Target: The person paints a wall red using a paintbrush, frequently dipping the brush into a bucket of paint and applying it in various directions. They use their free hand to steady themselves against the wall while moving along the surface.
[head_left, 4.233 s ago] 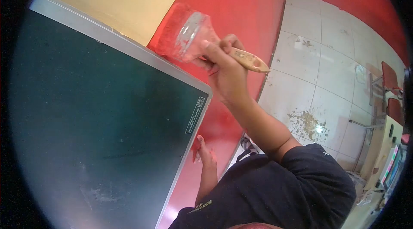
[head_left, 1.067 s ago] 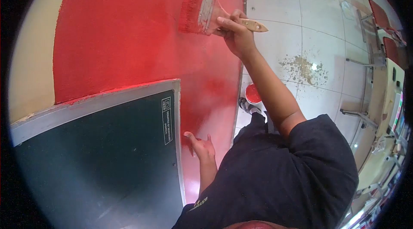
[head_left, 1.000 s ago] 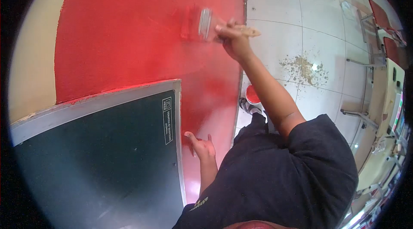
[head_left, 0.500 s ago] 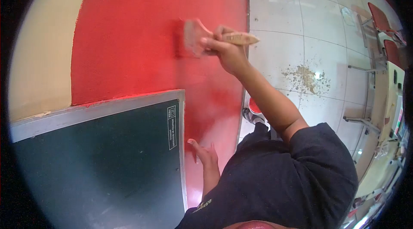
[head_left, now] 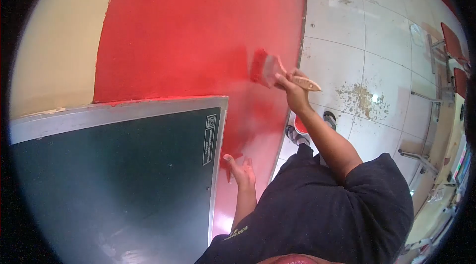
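Hands: 2, one bare left hand [head_left: 241, 171], one bare right hand [head_left: 296, 94]. Wide paintbrush with pale wooden handle [head_left: 270, 71]: 1. Grey-framed dark green board [head_left: 119, 179]: 1. White-outlined printed label [head_left: 209, 140]: 1. White-rimmed round paint container [head_left: 302, 133]: 1. Dark-sandalled feet [head_left: 330, 119]: 2. Reddish-brown chair panels [head_left: 451, 43]: 2 visible.

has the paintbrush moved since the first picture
Yes, the paintbrush has moved toward the floor: against the green board, its bristles were left of the upper right corner and are now right of it.
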Motion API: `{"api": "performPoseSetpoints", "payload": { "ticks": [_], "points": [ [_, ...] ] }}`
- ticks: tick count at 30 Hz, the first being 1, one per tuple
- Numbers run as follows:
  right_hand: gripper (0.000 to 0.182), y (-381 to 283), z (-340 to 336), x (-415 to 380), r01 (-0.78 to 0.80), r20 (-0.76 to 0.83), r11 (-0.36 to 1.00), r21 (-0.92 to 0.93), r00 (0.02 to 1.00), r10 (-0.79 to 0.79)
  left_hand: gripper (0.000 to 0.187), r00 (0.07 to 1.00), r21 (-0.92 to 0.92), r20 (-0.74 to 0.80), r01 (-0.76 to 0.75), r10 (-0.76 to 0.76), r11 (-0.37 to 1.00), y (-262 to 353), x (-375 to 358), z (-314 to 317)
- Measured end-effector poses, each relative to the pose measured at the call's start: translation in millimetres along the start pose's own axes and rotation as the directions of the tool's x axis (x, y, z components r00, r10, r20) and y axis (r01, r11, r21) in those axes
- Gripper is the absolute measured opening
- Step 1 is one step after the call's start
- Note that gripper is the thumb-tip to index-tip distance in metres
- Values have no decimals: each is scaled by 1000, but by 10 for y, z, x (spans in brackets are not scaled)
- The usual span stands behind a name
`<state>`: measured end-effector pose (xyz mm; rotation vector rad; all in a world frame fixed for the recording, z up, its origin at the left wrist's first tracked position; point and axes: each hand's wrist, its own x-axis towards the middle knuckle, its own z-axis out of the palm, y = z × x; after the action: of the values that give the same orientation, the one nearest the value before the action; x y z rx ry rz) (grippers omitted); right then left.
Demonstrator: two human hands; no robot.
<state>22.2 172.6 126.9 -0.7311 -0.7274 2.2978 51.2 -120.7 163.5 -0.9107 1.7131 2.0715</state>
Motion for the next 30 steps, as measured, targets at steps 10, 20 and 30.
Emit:
{"api": "performPoseSetpoints", "payload": {
  "ticks": [10,20,30],
  "points": [
    [41,-406,793,314,-130,620,915,382,770,-149,108,999,-41,-30,44,-45,998,-90,162,-184],
    [43,-25,-131,743,-162,633,984,70,770,81,103,997,-53,20,77,-76,996,-41,123,-121],
    [41,345,31,498,-200,583,958,206,811,44,122,997,11,48,64,-64,998,-22,113,-95]
  ]
}}
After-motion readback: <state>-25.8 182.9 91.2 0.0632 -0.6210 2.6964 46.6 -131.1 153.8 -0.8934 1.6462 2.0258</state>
